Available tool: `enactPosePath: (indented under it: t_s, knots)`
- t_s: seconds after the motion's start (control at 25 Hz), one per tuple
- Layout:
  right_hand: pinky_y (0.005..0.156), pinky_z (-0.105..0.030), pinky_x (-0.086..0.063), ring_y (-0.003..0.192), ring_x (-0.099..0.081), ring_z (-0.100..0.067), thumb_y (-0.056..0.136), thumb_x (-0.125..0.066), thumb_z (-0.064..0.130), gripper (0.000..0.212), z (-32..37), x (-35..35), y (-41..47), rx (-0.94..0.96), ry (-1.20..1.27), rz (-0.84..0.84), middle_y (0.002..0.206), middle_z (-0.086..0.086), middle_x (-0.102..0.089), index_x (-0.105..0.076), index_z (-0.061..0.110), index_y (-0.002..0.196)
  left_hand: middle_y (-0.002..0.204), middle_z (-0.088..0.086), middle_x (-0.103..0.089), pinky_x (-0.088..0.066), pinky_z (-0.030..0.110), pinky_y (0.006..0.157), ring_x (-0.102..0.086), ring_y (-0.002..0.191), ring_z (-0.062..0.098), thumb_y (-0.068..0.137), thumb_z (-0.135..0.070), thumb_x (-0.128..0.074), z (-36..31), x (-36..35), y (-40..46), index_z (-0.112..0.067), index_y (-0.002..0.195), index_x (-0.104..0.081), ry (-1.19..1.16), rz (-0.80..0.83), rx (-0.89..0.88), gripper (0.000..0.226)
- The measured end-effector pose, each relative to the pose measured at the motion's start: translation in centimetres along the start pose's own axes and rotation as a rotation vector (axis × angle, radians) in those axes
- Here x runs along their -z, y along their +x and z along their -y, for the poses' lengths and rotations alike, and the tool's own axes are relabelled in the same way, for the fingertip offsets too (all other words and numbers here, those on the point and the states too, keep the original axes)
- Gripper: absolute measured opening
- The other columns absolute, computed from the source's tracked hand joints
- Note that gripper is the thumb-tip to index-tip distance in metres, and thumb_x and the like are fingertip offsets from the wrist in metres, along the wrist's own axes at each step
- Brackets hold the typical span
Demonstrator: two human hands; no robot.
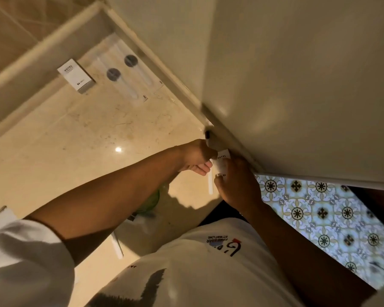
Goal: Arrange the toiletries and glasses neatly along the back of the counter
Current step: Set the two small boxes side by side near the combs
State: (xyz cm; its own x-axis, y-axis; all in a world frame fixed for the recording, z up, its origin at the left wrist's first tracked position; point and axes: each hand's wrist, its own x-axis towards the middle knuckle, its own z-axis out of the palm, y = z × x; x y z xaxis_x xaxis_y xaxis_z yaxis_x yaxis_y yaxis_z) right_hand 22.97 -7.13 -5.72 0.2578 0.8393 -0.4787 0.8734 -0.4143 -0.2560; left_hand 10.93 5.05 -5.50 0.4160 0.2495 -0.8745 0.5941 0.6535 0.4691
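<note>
Both hands, left hand [195, 157] and right hand [237, 185], pinched the light, crushable carton [222, 161]; grip its rigid edges.

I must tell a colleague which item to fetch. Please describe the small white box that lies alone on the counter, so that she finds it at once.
Start at the beige marble counter and follow it to the far corner. The small white box lies there beside two clear flat packets. Unlike those packets with dark round discs, it is opaque, with HOTEL printed on top; both hands hold a similar box nearer.
</note>
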Motion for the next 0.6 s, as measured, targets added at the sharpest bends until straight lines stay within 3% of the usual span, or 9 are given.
enactPosePath:
  t_s: [0.2,0.32,0.44,0.6]
  knots:
    - [0.088,-0.039,-0.053,0.118,-0.053,-0.027,0.087,-0.056,0.021,0.045,-0.1,0.2,0.3,0.019,0.164,-0.063,0.130,-0.011,-0.055,-0.052,0.013,0.132,0.093,0.023,-0.063,-0.058,0.048,0.097,-0.064,0.085,0.033,0.099,-0.015,-0.051,-0.3,-0.5,0.3,0.003,0.109,-0.060,-0.095,-0.154,-0.039,0.022]
    - [0.081,-0.023,-0.044,0.112,-0.051,-0.022,0.080,-0.062,0.016,0.043,0.9,0.4,0.1,0.175,0.206,-0.220,0.124,-0.006,-0.051,-0.054,0.015,0.122,0.092,0.018,-0.066,-0.059,0.039,0.084,-0.064,0.076,0.027,0.095,-0.014,-0.055,-0.1,0.6,-0.8,-0.001,0.105,-0.065,-0.187,-0.223,-0.074,0.019]
    - [0.077,-0.006,-0.041,0.107,-0.051,-0.013,0.077,-0.068,0.013,0.055,2.8,1.2,1.2,0.337,0.383,-0.245,0.127,0.000,-0.041,-0.049,0.020,0.128,0.090,0.020,-0.065,-0.064,0.041,0.076,-0.067,0.071,0.027,0.091,-0.001,-0.060,0.1,2.6,-2.6,-0.005,0.102,-0.061,-0.368,-0.309,-0.120,0.012]
    - [0.076,-0.024,-0.061,0.112,-0.059,-0.018,0.081,-0.071,0.016,0.064,7.5,1.9,4.3,0.498,0.491,-0.168,0.135,-0.004,-0.045,-0.041,0.021,0.137,0.086,0.018,-0.067,-0.062,0.032,0.052,-0.068,0.064,0.022,0.088,0.008,-0.066,1.4,7.0,-5.7,-0.004,0.096,-0.059,-0.584,-0.455,-0.167,0.016]
